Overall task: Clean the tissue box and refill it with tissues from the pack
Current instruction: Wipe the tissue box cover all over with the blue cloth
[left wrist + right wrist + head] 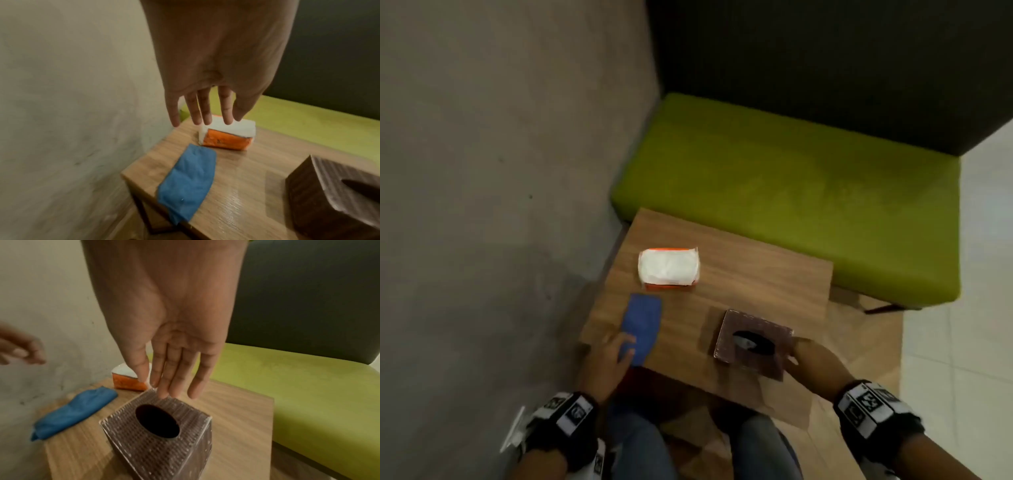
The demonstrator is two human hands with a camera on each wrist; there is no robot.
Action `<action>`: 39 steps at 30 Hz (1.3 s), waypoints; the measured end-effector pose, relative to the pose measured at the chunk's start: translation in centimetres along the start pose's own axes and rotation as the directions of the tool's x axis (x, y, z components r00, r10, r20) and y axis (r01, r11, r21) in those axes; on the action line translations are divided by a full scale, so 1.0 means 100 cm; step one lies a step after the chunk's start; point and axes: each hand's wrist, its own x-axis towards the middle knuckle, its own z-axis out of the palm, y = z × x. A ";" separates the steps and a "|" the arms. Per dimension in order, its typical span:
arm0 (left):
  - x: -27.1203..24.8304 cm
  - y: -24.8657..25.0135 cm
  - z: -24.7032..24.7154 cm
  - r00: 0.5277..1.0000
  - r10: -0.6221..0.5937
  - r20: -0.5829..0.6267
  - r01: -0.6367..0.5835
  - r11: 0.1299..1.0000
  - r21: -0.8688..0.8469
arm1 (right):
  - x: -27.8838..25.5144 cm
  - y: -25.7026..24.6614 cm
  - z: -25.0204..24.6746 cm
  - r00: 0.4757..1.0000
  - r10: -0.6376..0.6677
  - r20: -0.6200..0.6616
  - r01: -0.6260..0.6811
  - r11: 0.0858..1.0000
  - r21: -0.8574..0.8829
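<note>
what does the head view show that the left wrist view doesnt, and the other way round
Only the head view shows the right hand at the near right edge of the brown tissue box, both wrist bands, the person's knees and the whole green bench.

Only the left wrist view shows the left hand from the palm side, fingers straight, and the pack's orange side face.

Both show the blue cloth, the tissue pack and the wooden table.

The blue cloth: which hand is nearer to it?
Left. The left hand is over the blue cloth's near end; the right hand is at the tissue box.
</note>
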 end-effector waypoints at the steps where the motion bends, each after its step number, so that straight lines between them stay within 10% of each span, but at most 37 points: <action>1: 0.022 0.002 0.006 0.999 0.011 0.049 -0.009 0.999 -0.042 | 0.015 -0.003 0.016 1.000 0.022 0.011 -0.022 1.000 0.015; 13: 0.116 -0.080 0.115 0.989 -0.069 0.128 0.039 0.975 0.219 | 0.056 -0.011 0.116 0.974 0.114 -0.195 -0.136 0.985 -0.104; 18: 0.117 -0.105 0.132 0.982 0.186 -0.019 -0.174 0.946 0.275 | 0.062 -0.049 0.141 0.949 0.110 -0.296 -0.126 0.991 -0.036; 23: 0.088 -0.114 0.124 0.960 0.226 -0.166 -0.264 0.927 -0.265 | 0.059 -0.080 0.185 0.900 0.048 -0.434 -0.056 0.998 -0.004; 27: 0.020 -0.120 0.102 0.953 0.025 0.301 0.262 0.424 -0.867 | 0.036 -0.104 0.218 0.841 -0.005 -0.542 -0.081 0.988 -0.134; 30: -0.002 -0.110 0.088 0.926 0.145 0.349 0.329 0.146 -0.933 | 0.034 -0.114 0.224 0.855 0.050 -0.516 -0.095 0.993 -0.063; 35: 0.034 -0.055 0.091 0.976 0.201 0.084 -0.032 0.512 -0.858 | 0.049 -0.110 0.211 0.879 0.129 -0.459 -0.187 0.979 -0.085; 39: 0.075 -0.013 0.100 0.857 0.515 -0.017 -0.473 0.774 -0.421 | 0.055 -0.102 0.208 0.909 0.160 -0.385 -0.188 0.982 -0.035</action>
